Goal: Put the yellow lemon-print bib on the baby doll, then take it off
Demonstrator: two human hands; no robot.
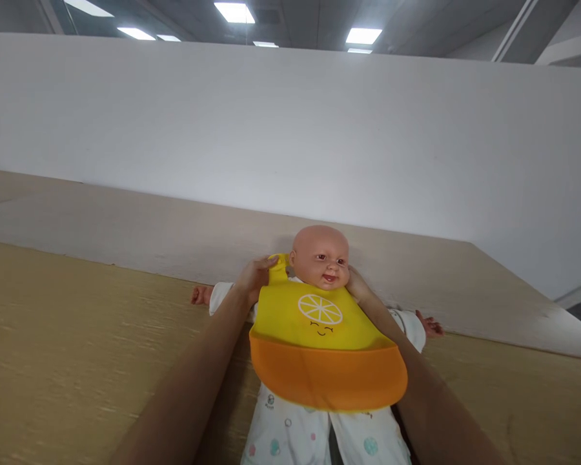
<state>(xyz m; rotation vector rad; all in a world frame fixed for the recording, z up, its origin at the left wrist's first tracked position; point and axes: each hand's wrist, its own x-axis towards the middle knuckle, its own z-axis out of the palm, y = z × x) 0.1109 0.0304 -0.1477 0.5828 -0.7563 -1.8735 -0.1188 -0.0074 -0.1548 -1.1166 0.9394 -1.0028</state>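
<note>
A baby doll [314, 255] in a white patterned outfit lies on its back with its arms spread out. Over its chest is a yellow bib [281, 310] with a citrus-slice print and an orange catch pocket [326, 378]. My left hand [252, 278] grips the bib's yellow neck strap beside the doll's head, thumb on top. On the other side, my right hand [359, 285] reaches behind the doll's cheek and neck. Its fingers are hidden there, so what they hold cannot be seen. The strap end on that side is also hidden.
The doll rests on a wooden surface [101, 336] with a paler board [174, 226] behind its head. A white wall panel [281, 135] rises along the back. Ceiling lights [235, 13] shine above it.
</note>
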